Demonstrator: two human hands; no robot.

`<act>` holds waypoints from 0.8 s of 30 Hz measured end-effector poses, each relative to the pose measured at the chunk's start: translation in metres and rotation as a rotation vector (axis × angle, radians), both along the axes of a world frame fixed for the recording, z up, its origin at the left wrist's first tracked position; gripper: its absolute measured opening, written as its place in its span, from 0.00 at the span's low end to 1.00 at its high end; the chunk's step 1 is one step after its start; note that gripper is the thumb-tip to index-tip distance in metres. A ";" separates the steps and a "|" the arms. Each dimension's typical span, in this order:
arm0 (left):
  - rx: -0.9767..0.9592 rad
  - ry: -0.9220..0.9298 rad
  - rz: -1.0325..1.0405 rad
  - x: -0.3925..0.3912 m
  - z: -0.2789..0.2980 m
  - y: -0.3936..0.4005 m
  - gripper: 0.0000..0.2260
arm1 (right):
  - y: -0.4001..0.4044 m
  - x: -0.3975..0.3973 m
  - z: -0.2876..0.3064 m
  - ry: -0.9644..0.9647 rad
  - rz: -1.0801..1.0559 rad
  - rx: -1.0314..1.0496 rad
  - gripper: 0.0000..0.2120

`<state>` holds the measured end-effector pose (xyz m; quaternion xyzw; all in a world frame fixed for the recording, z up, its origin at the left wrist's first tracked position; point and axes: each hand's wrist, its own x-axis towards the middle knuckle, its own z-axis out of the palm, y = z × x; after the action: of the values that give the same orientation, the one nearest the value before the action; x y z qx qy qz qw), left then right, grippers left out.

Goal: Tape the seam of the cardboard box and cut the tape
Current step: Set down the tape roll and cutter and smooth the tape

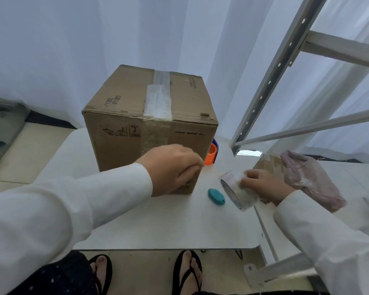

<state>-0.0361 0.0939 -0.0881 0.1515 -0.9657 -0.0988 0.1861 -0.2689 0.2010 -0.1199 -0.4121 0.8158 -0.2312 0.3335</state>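
Box [149, 124] taped along its top seam, standing on the white counter [158, 222].
Left hand [170, 169] curls loosely against the box's front lower corner, holding nothing; right hand [264, 186] has its grip closed around the clear tape roll [234, 190], beside a teal cutter [216, 195].

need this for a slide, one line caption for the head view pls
Left hand steadies the taped cardboard box while the right hand holds a clear tape roll beside it.
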 end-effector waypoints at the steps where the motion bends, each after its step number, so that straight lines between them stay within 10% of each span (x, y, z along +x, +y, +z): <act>1: -0.074 0.101 -0.032 0.001 0.004 -0.003 0.13 | 0.001 -0.006 -0.008 0.227 0.031 0.019 0.06; 14: -0.391 0.176 0.297 0.028 -0.001 -0.059 0.21 | -0.040 -0.005 -0.050 0.712 0.453 0.252 0.17; 18: -0.364 0.196 0.304 0.028 -0.001 -0.058 0.20 | -0.049 0.013 -0.045 0.862 0.460 0.064 0.34; 24: -0.374 0.219 0.317 0.025 -0.002 -0.058 0.20 | -0.038 0.041 -0.068 0.987 0.584 0.151 0.23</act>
<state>-0.0107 0.0354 -0.0902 0.2521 -0.9056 0.0958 0.3273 -0.2277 0.1628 -0.1876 -0.6542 0.7415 0.1488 -0.0079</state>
